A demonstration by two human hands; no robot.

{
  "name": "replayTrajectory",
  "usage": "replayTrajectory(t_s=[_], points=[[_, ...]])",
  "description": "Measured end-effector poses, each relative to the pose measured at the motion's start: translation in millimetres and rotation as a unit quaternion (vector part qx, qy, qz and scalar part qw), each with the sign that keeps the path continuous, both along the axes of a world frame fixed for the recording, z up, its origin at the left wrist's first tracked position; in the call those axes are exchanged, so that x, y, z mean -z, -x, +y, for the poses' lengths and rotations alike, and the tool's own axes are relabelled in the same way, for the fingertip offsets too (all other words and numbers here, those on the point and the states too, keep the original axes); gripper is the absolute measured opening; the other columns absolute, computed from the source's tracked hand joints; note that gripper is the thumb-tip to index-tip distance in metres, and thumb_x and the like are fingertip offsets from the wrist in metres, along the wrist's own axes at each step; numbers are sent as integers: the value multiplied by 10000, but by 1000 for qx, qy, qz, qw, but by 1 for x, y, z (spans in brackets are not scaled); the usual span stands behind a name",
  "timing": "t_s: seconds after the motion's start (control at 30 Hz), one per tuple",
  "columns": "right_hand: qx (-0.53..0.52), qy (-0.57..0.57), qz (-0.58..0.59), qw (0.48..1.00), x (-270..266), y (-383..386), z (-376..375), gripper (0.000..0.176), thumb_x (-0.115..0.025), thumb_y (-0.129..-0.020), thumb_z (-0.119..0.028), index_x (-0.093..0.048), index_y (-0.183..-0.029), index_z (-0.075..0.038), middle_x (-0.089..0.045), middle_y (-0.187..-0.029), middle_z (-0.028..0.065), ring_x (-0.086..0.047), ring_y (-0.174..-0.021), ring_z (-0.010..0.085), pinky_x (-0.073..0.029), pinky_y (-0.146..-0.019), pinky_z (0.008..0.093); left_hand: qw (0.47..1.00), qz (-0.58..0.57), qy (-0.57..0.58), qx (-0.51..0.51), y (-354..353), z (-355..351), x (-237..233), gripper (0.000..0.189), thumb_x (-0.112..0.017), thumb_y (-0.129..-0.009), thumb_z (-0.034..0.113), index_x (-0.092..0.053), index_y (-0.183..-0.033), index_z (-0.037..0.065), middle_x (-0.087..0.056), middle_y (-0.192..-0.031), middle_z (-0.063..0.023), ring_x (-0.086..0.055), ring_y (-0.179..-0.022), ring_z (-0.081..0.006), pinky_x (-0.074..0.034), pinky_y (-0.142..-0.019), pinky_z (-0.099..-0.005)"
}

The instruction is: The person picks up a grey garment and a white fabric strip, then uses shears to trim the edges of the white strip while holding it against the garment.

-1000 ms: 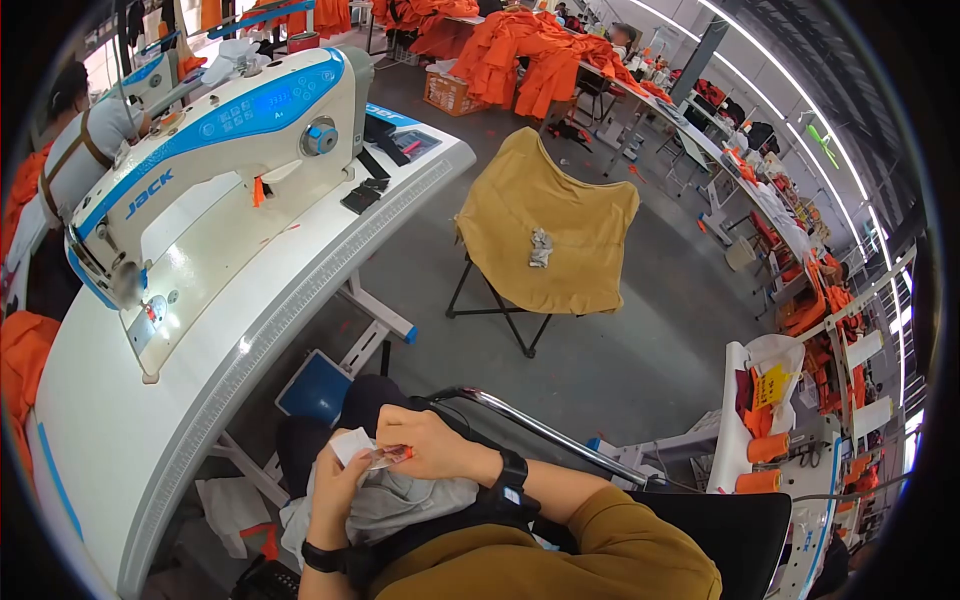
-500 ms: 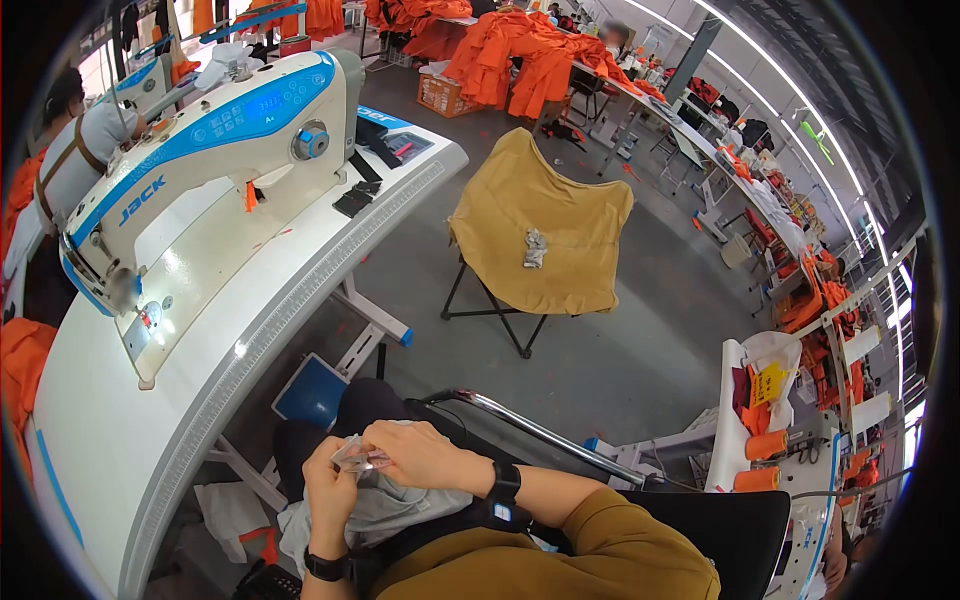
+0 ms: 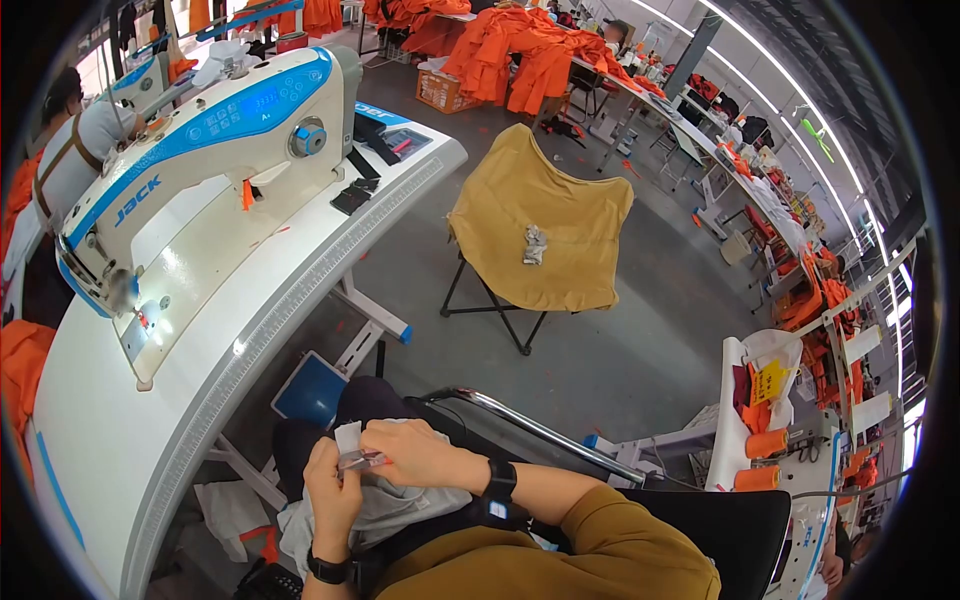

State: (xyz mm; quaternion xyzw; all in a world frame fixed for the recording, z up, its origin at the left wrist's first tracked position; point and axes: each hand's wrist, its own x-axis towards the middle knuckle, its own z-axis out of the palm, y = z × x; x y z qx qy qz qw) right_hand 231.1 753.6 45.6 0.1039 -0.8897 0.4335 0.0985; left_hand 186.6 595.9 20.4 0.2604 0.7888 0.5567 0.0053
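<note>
My left hand (image 3: 330,485) is closed, thumb and finger pinching a small white strip (image 3: 347,437) that stands up above the fingertips. My right hand (image 3: 425,452) is closed beside it, touching or nearly touching the left. Between the two hands shows a small shiny piece with pinkish-red parts (image 3: 365,460), gripped by the right fingers; its kind is too small to make out. A light grey cloth (image 3: 425,505) lies across my lap, under both hands, its folds partly hidden by my forearms.
A white sewing table (image 3: 215,410) with a JACK sewing machine (image 3: 215,125) stands at left. Ahead is a tan folding chair (image 3: 540,220) with a crumpled grey item (image 3: 535,245) on it. Orange thread cones (image 3: 767,445) stand at right. Orange garments (image 3: 520,55) cover a far table.
The white strip now stands upright above my left fingertips, where it lay flatter between the hands before. My hands have shifted only slightly.
</note>
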Motion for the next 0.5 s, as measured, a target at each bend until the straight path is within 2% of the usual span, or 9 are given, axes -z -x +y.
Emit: replayTrajectory(t_s=[0.1,0.17,0.27,0.4,0.47,0.5], points=[[-27,10,10,1000,2,2,2,156,-641,-690,-60,-491,-729,-49,-506,-703,84,-538,-633,304,-424,-539,366,1000,-3,-12,14,-1,2,-4,76,-548,-760,26,-508,-781,-34,-413,-660,-85,-420,-590,-174,-323,-525,-290],[-72,52,14,996,1,4,3,177,-650,-682,-62,-474,-685,-47,-494,-663,75,-527,-595,295,-404,-506,353,997,-35,-73,0,-4,9,-11,132,-549,-790,54,-467,-728,-30,-395,-645,-82,-396,-576,-166,-305,-511,-297],[-105,98,30,989,-4,4,2,191,-648,-682,-49,-459,-657,-41,-476,-631,73,-517,-571,282,-383,-485,343,997,-56,-43,8,-2,5,-3,218,-559,-812,90,-425,-681,-21,-373,-627,-71,-369,-567,-157,-284,-505,-296],[-147,134,27,980,4,1,2,175,-642,-688,-36,-468,-668,-40,-475,-630,69,-519,-576,276,-380,-487,339,997,-67,-30,13,-7,5,0,274,-567,-824,115,-394,-656,-15,-348,-616,-66,-345,-561,-151,-263,-502,-289],[-158,150,20,976,2,1,3,118,-635,-683,-24,-574,-776,-64,-498,-649,74,-534,-585,284,-392,-507,345,996,-70,-58,10,-7,6,9,266,-572,-820,111,-411,-646,-10,-373,-617,-39,-347,-570,-127,-255,-507,-273],[-159,151,20,976,5,0,5,118,-635,-683,-24,-574,-776,-64,-498,-649,74,-534,-585,284,-392,-507,345,996,-71,-57,9,-7,5,14,266,-572,-820,111,-411,-646,-10,-373,-617,-39,-347,-570,-127,-255,-507,-273]])
